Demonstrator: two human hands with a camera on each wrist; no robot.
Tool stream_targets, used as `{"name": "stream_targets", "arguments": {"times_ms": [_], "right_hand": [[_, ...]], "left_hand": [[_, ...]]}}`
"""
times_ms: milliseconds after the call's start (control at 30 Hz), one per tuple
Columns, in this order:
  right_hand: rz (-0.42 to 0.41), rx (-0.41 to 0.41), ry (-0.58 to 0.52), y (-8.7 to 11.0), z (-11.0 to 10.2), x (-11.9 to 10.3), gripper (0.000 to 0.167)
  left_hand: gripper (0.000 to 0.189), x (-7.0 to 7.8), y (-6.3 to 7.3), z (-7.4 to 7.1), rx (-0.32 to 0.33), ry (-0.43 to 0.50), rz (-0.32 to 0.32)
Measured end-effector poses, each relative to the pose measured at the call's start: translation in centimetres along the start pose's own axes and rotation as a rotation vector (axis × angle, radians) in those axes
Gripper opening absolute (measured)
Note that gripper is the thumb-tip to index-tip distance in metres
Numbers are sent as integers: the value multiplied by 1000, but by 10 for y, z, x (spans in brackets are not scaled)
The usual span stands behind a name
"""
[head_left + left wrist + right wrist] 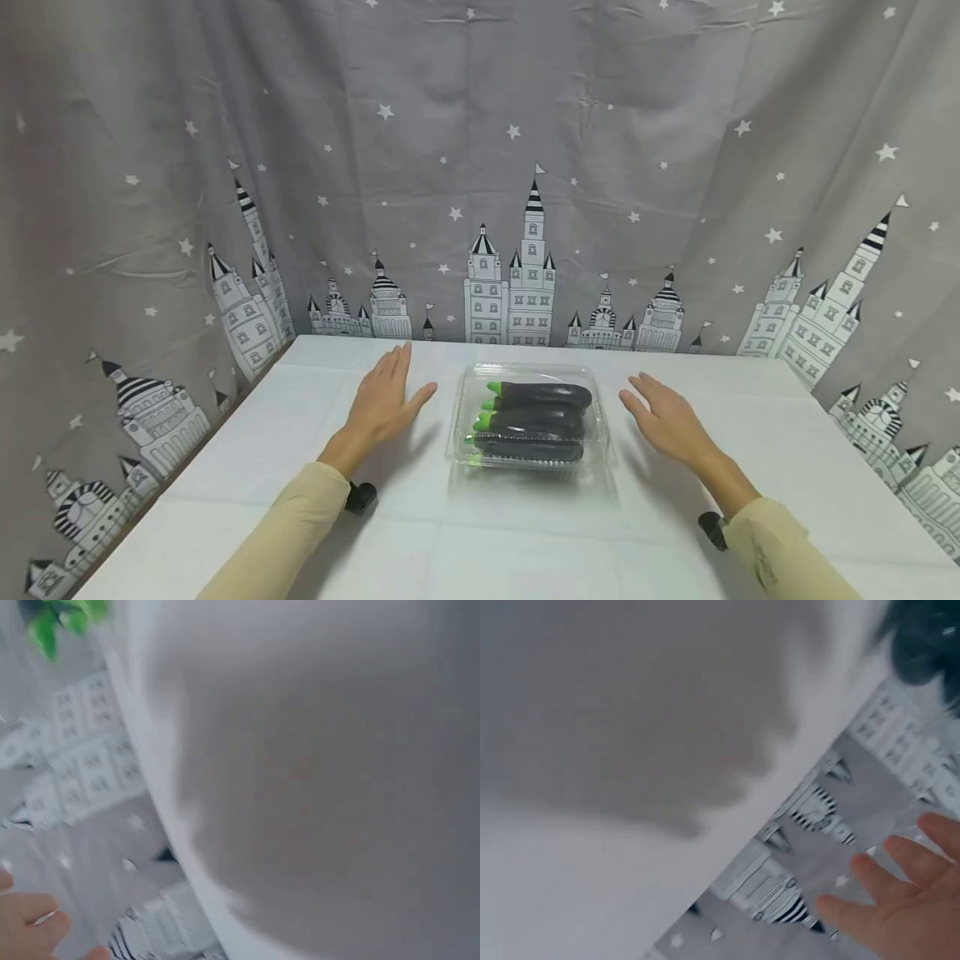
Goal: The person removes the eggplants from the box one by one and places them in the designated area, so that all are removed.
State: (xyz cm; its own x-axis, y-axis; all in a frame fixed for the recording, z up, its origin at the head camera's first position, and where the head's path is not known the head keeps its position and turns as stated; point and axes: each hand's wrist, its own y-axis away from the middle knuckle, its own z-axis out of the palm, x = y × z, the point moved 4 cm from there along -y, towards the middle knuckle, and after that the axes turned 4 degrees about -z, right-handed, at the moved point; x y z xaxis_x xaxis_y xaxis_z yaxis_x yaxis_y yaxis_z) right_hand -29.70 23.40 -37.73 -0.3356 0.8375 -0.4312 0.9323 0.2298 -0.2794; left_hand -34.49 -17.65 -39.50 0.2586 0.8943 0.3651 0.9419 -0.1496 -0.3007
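Observation:
A clear plastic clamshell box (592,454) sits on the white table with several dark eggplants (536,419) inside, their green stem ends pointing left. To the left of the box is my left hand (381,400), fingers straight and thumb spread, holding nothing. My right hand (667,419) is on the box's other side, apart from it, its fingers extended and holding nothing. Green stem ends (67,622) show at the top corner of the left wrist view. Dark rounded eggplant ends (922,645) appear in the right wrist view, above the spread fingers (911,862).
The white-covered table (525,550) runs back to a grey curtain (450,125) printed with castles and stars. The curtain also wraps along the left side. A dark wrist camera (362,498) hangs under the left wrist, another dark camera (712,531) under the right.

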Motion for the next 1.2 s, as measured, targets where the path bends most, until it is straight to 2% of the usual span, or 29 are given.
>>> {"name": "stream_targets", "arguments": {"times_ms": [67,133,200,267,367,533,633,767,933,1200], "right_hand": [[-1,18,-111,1,-3,-6,59],[25,5,-218,3,-5,-12,61],[55,-23,-306,6,-6,-18,63],[84,-60,-384,11,-5,-24,66],[124,-119,-489,20,-1,-31,69],[134,-186,-632,36,10,-36,71],[132,-220,-714,44,15,-36,77],[114,-253,-802,52,21,-37,85],[71,-260,-837,54,25,-39,93],[49,-241,-879,56,33,-41,98]], "left_hand": [[85,10,3,-5,45,93,22],[83,23,8,-8,37,230,19],[82,37,13,-9,-15,385,5],[83,51,19,-8,-92,528,-15],[89,66,31,-4,-220,673,-44],[105,75,52,8,-389,753,-60],[114,75,61,15,-437,777,-79],[119,73,67,21,-431,796,-77],[122,70,66,23,-402,827,-54],[125,70,69,29,-404,883,-96]]}}
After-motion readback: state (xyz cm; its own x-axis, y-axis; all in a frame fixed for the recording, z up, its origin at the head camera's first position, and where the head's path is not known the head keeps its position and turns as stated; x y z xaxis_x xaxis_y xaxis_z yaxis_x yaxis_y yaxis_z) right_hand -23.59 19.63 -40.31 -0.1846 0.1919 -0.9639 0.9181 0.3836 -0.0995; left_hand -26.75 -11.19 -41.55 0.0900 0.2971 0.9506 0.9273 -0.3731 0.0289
